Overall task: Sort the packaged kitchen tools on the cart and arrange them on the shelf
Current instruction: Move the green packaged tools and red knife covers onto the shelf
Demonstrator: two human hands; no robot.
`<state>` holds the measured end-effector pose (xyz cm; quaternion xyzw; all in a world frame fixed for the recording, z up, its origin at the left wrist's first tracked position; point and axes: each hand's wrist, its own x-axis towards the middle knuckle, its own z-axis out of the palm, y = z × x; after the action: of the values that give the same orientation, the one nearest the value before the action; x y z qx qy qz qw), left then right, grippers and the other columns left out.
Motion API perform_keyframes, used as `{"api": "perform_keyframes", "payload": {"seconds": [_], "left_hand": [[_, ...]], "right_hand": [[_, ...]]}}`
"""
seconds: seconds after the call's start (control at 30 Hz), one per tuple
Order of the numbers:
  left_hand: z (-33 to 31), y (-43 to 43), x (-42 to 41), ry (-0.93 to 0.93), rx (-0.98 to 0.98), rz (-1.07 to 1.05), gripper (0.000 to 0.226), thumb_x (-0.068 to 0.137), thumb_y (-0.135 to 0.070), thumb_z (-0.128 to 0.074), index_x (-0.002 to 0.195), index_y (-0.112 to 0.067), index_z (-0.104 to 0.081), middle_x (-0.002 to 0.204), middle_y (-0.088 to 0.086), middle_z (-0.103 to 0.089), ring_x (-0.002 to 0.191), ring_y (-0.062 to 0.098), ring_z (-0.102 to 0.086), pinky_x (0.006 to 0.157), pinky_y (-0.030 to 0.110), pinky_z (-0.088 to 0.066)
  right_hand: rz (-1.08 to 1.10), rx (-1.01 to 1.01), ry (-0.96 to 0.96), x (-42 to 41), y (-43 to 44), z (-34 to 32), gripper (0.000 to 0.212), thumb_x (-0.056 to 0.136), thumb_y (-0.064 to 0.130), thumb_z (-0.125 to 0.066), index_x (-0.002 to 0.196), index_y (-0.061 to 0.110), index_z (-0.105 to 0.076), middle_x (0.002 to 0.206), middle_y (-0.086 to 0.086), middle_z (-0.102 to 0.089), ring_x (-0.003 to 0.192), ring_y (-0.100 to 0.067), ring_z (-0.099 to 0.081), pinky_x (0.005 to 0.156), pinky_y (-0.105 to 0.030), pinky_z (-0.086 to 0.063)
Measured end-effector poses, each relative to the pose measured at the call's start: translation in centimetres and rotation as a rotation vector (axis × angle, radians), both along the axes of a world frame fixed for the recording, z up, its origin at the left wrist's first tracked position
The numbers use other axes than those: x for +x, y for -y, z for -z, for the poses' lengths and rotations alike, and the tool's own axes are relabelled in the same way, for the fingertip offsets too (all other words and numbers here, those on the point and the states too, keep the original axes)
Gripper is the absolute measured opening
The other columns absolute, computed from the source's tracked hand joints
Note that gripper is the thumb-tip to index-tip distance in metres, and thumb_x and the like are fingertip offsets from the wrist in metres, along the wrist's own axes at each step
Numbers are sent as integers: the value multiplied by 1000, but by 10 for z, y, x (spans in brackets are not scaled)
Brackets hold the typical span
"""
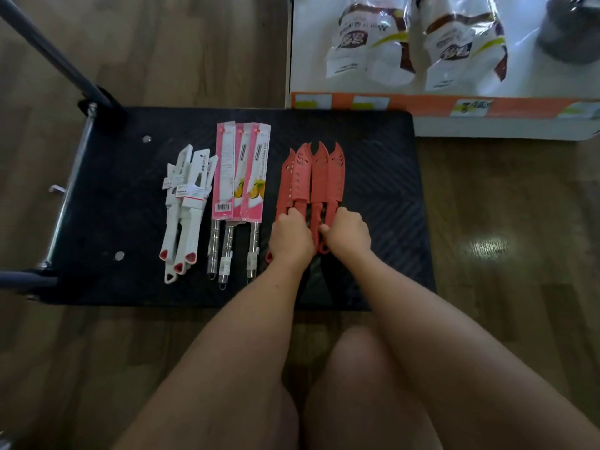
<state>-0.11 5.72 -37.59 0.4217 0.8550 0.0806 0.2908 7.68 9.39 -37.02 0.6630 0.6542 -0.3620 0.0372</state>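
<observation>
Floor: glossy brown wood-grain floor (194, 53).
Cart: flat black ribbed cart platform (373, 164).
Shelf: low white shelf with an orange front strip (422, 107), just beyond the cart's far right corner.
Red set: red plastic knives in perforated pointed sheaths (311, 177), side by side on the cart's right half.
Hands: left hand (290, 237) and right hand (347, 233) are close together, fingers curled over the red handles.
Other sets: white plastic tools with red triangular ends (186, 203) lie left; pink card-sleeved steel-handled knives (242, 177) lie in the middle.

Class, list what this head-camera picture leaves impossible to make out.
Handles of the red knives, head view: partly covered by the left hand and right hand.
Label print on the white knives, head view: too small.
The bags on the shelf, head view: blurred, cut off by the top edge.
</observation>
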Motion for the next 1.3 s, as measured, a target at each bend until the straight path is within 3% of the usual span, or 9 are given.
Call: {"api": "perform_keyframes", "payload": {"seconds": [0.23,0.37,0.6,0.67,0.77,0.93,1.03,1.1,1.3], "left_hand": [[12,-4,-7,150,59,-244,25,87,-19,-60,105,-2,-60,106,17,-64,99,33,-60,74,33,-44],[9,-8,-10,250,98,-369,23,83,-20,-65,102,-6,-66,103,12,-66,98,30,-62,73,29,-43],[-11,-13,-9,359,119,-488,22,83,-21,-66,100,-7,-68,105,10,-68,94,24,-64,71,24,-43],[-29,-11,-7,374,118,-489,22,84,-21,-66,101,-7,-68,101,7,-68,90,21,-63,71,24,-44],[-77,-11,-4,412,125,-473,23,85,-21,-65,102,-6,-66,89,2,-62,88,20,-63,75,25,-48],[-207,-9,2,442,137,-406,28,84,-20,-66,108,-5,-66,102,7,-69,91,24,-67,79,30,-54],[-292,1,10,492,124,-376,19,82,-17,-67,99,-8,-68,92,9,-71,75,22,-67,70,33,-56],[-350,5,14,520,115,-396,16,81,-17,-67,95,-9,-68,84,9,-70,69,21,-65,70,35,-57],[-513,-9,27,535,230,-391,26,83,-17,-67,106,-6,-68,96,12,-70,88,25,-66,81,30,-53]], "right_hand": [[122,1,-58,5,1,10,24,87,18,-57,105,2,-52,110,-16,-60,102,-33,-58,76,-35,-46],[187,-40,-100,10,-1,12,19,86,19,-61,72,11,-50,98,-14,-65,93,-30,-63,68,-31,-46],[306,-102,-132,13,-6,-7,17,84,20,-64,73,10,-56,87,-8,-62,79,-22,-60,49,-24,-40],[328,-96,-144,17,-7,-27,15,85,22,-64,79,9,-59,91,-8,-63,85,-23,-61,58,-26,-44],[326,-71,-158,28,-6,-77,17,86,23,-62,90,7,-62,94,-9,-64,88,-23,-61,69,-29,-45],[337,-63,-202,43,5,-205,11,87,20,-60,82,10,-61,93,-9,-67,77,-18,-60,64,-27,-45],[342,-50,-215,56,10,-294,10,87,22,-62,87,13,-62,92,-6,-66,69,-11,-57,58,-22,-44],[331,-13,-215,63,10,-354,15,86,24,-63,92,10,-64,94,-6,-67,78,-14,-60,68,-26,-48],[360,33,-285,80,-3,-506,13,82,28,-67,79,16,-62,87,-9,-71,83,-25,-68,82,-39,-54]]}}
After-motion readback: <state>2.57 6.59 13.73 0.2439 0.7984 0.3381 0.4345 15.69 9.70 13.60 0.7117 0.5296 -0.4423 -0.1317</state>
